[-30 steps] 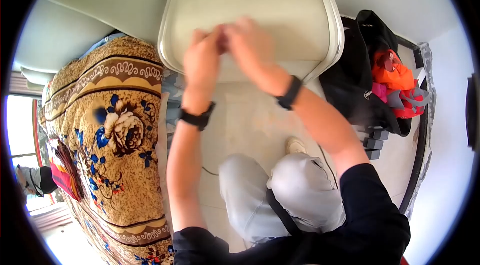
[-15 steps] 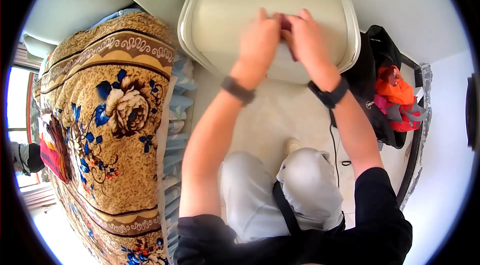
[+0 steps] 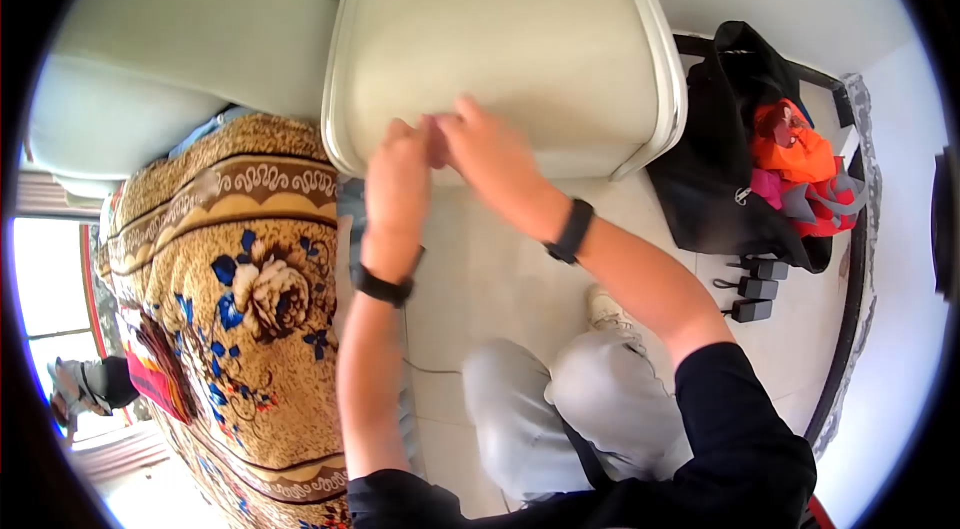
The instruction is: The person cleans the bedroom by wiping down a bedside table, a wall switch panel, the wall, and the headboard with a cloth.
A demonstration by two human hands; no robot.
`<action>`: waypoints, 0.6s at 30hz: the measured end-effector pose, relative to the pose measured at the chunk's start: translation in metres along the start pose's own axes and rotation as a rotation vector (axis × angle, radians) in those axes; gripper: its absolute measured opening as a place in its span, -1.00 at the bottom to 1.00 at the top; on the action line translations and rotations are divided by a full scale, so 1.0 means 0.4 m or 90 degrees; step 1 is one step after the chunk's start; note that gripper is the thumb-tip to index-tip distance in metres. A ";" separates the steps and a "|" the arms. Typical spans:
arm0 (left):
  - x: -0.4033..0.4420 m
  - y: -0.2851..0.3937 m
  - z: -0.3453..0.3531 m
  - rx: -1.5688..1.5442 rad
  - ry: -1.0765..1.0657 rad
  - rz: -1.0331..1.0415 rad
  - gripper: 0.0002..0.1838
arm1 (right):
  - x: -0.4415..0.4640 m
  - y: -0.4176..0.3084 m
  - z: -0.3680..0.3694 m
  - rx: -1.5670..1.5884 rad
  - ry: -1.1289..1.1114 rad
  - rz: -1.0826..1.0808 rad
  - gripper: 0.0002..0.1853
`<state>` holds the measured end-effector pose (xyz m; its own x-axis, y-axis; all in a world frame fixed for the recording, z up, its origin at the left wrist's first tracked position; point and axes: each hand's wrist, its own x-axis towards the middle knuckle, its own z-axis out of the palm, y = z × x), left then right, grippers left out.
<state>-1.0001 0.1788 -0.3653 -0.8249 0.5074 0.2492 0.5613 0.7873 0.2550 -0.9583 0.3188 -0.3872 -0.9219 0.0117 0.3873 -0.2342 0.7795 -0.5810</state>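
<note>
Both hands meet at mid-view: left hand (image 3: pixel 396 184) and right hand (image 3: pixel 495 154), fingers closed from either side on a small reddish object (image 3: pixel 437 141). From my end the fingertips blur, so I can't make out its form or any print on it. It sits between the two hands, over the near edge of a cream cabinet (image 3: pixel 490 29); whether it touches the top, I can't tell.

Nearest me: a black short-sleeved shirt (image 3: pixel 745 424), pale grey trousers (image 3: pixel 610 389), a dark strap (image 3: pixel 585 449) across the lap, one light shoe (image 3: pixel 606 309) beyond the knee. Each wrist wears a black band, left wristband (image 3: pixel 383 286) and right wristband (image 3: pixel 572 231); I read no lettering on either.

Pale floor tiles (image 3: pixel 470 279) underneath, a thin cable (image 3: pixel 432 369) running left of the knees. To my left, a bed cover (image 3: pixel 275 299) in tan and brown, printed with a large cream flower and blue leaves, scrollwork band across it. Folded red and dark cloth (image 3: pixel 160 374) lies on its far-left side.

On the right, three black adapters (image 3: pixel 755 311) rest in a row on the floor. Just past them slumps a black bag (image 3: pixel 690 169) bearing a small whitish mark, too small for me to read. Orange bundle (image 3: pixel 795 154) and pink cloth (image 3: pixel 766 187) lie against it.

Farther off: a pale green headboard (image 3: pixel 200 29) upper left, a bright window (image 3: pixel 50 279) at the left margin, a white wall (image 3: pixel 910 229) at right.
</note>
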 end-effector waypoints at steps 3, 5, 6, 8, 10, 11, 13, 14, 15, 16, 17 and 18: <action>-0.027 0.143 0.074 0.016 -0.081 0.011 -0.65 | -0.122 0.075 -0.072 0.126 0.013 0.167 -0.76; -0.093 0.235 0.146 -0.079 -0.153 0.048 -0.62 | -0.214 0.108 -0.187 0.019 -0.054 0.192 -0.66; -0.128 0.286 0.161 -0.155 -0.179 0.075 -0.62 | -0.275 0.132 -0.238 -0.012 -0.095 0.198 -0.65; -0.163 0.405 0.097 -0.284 -0.350 0.064 -0.61 | -0.391 0.131 -0.371 -0.056 -0.227 0.259 -0.64; -0.205 0.499 0.042 -0.349 -0.368 0.151 -0.61 | -0.460 0.060 -0.512 -0.021 -0.231 0.327 -0.64; -0.217 0.546 -0.012 -0.359 -0.365 0.170 -0.63 | -0.500 0.030 -0.565 -0.026 -0.249 0.372 -0.61; -0.227 0.629 -0.135 -0.382 -0.357 0.211 -0.65 | -0.536 -0.042 -0.680 0.053 -0.268 0.454 -0.55; -0.229 0.655 -0.197 -0.376 -0.392 0.215 -0.66 | -0.524 -0.090 -0.738 0.075 -0.270 0.465 -0.55; -0.232 0.676 -0.254 -0.369 -0.426 0.219 -0.66 | -0.506 -0.137 -0.795 0.097 -0.271 0.476 -0.55; -0.234 0.693 -0.308 -0.361 -0.462 0.222 -0.66 | -0.496 -0.178 -0.840 0.119 -0.302 0.515 -0.54; -0.236 0.700 -0.358 -0.412 -0.458 0.206 -0.66 | -0.463 -0.226 -0.885 0.142 -0.311 0.551 -0.55; -0.234 0.699 -0.402 -0.464 -0.450 0.190 -0.65 | -0.441 -0.263 -0.918 0.151 -0.324 0.560 -0.56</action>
<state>-0.7552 0.2950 -0.1672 -0.3666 0.9189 -0.1456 0.4593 0.3149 0.8306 -0.6576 0.4645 -0.1315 -0.8048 0.2072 -0.5561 0.5791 0.4796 -0.6593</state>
